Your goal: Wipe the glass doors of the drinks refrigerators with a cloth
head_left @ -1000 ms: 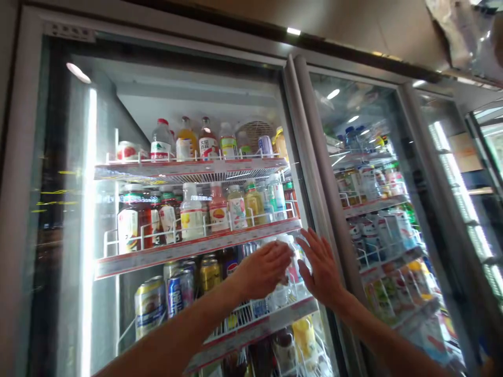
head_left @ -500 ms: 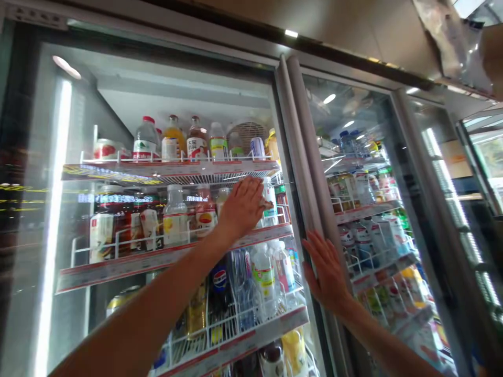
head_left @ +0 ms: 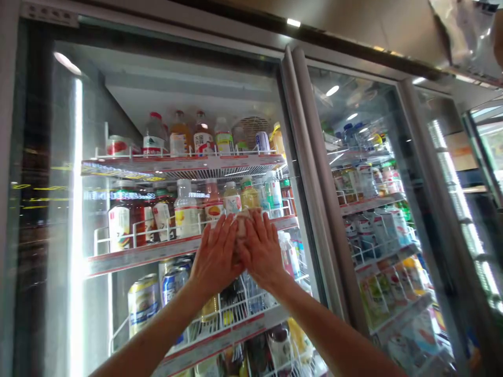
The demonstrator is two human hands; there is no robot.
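My left hand [head_left: 216, 256] and my right hand [head_left: 261, 251] lie side by side, flat against the glass door [head_left: 157, 84] of a lit drinks fridge. The fingers of both are stretched upward and apart, and the thumbs nearly touch. A small pale patch [head_left: 242, 226] shows between the fingertips; I cannot tell whether it is a cloth or a bottle behind the glass. Behind the hands runs the middle shelf [head_left: 149, 251] with its row of bottles [head_left: 184, 209].
The top shelf carries bottles [head_left: 202, 139], and cans [head_left: 143, 303] stand lower left. A grey door frame [head_left: 314, 178] divides this fridge from a second glass-door fridge [head_left: 369, 173] on the right. A crumpled plastic bag [head_left: 467, 36] sits up at the top right.
My left hand came down from the upper shelf level. My right hand slid left from the door frame to join it on the glass.
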